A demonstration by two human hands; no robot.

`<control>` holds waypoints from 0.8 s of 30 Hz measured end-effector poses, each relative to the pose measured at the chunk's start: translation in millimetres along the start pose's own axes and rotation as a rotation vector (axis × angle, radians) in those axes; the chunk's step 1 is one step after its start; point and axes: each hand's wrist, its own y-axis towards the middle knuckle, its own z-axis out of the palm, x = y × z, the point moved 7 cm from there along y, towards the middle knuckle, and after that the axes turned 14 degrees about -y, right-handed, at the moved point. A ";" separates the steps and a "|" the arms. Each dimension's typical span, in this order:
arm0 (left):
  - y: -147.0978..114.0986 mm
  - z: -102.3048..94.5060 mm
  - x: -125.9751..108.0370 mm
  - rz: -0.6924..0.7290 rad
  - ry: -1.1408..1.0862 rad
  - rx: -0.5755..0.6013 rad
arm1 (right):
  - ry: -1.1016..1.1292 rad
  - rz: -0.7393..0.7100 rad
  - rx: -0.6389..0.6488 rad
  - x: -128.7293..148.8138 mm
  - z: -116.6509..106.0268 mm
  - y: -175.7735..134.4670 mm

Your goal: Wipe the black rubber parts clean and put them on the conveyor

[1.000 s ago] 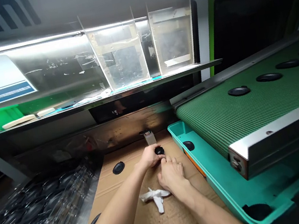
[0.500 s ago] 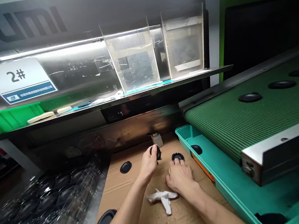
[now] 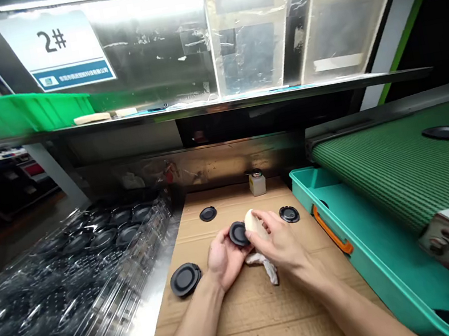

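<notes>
Black and round, the lid (image 3: pixel 237 234) sits in my left hand (image 3: pixel 226 258), the fingers partly curled about its edge, above the cardboard (image 3: pixel 260 324). My right hand (image 3: pixel 279 237), thumb and fingers pinching a cream pad (image 3: pixel 252 223), is just right of the lid; whether pad and lid touch, I cannot tell.

White sign (image 3: pixel 55 50) against metal back panel (image 3: pixel 155 47): "2#", dark print. Characters on its blue band (image 3: pixel 78 75) too small to read.
</notes>
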 end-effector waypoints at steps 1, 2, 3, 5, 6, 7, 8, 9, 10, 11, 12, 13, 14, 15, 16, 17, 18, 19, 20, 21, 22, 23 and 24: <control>0.6 1.8 1.8 -0.003 -0.001 0.012 | 0.018 -0.021 -0.019 7.7 1.5 -2.7; 1.1 3.2 3.1 -0.010 -0.001 0.024 | 0.024 -0.036 -0.038 14.7 2.8 -5.9; 1.4 3.9 3.3 -0.017 -0.006 0.030 | 0.023 -0.044 -0.052 20.9 4.0 -9.4; 1.5 2.7 -1.2 -0.005 -0.044 0.015 | 0.019 -0.047 -0.064 30.8 6.8 -16.4; 1.1 1.2 -5.6 0.015 -0.074 -0.001 | 0.018 -0.047 -0.059 34.6 9.0 -19.5; 0.3 -0.3 -10.4 0.038 -0.108 -0.018 | 0.018 -0.048 -0.047 37.7 11.7 -22.2; -0.9 -1.2 -14.5 0.055 -0.138 -0.029 | 0.019 -0.052 -0.030 40.1 15.1 -24.2; -2.3 -1.4 -17.5 0.064 -0.161 -0.033 | 0.020 -0.060 -0.010 41.9 18.7 -25.5; -3.9 -0.7 -19.0 0.064 -0.178 -0.028 | 0.018 -0.068 0.010 42.9 22.2 -26.3; -5.3 0.6 -19.2 0.059 -0.189 -0.020 | 0.016 -0.080 0.029 43.3 25.5 -26.5; -6.5 1.9 -18.3 0.052 -0.195 -0.012 | 0.011 -0.094 0.041 43.2 28.1 -26.3; -7.4 3.1 -16.2 0.038 -0.198 -0.007 | 0.001 -0.111 0.047 42.8 29.7 -25.9; -7.8 3.4 -13.5 0.024 -0.200 -0.013 | -0.011 -0.134 0.048 42.4 30.5 -25.3; -7.9 2.9 -10.3 0.010 -0.199 -0.030 | -0.025 -0.164 0.048 42.3 30.8 -24.7; -7.7 1.6 -7.0 -0.003 -0.193 -0.055 | -0.039 -0.200 0.049 42.4 30.7 -24.1; -7.5 -0.2 -4.4 -0.008 -0.180 -0.084 | -0.051 -0.237 0.050 42.4 30.1 -23.5; -7.3 -1.7 -2.1 -0.010 -0.162 -0.106 | -0.060 -0.268 0.053 42.0 29.3 -22.8; -7.1 -2.0 0.0 -0.015 -0.136 -0.112 | -0.066 -0.291 0.059 41.0 28.3 -21.8; -7.1 -0.9 2.2 -0.027 -0.103 -0.098 | -0.068 -0.305 0.064 39.5 26.9 -20.4; -7.2 1.1 4.9 -0.050 -0.062 -0.069 | -0.068 -0.313 0.068 37.6 25.2 -18.8; -7.5 3.1 7.7 -0.079 -0.015 -0.035 | -0.066 -0.321 0.070 36.0 23.1 -17.2; -8.1 4.5 10.3 -0.108 0.037 -0.007 | -0.059 -0.333 0.074 34.9 21.1 -15.7; -8.5 4.5 11.9 -0.128 0.094 0.008 | -0.050 -0.348 0.079 34.5 19.2 -14.5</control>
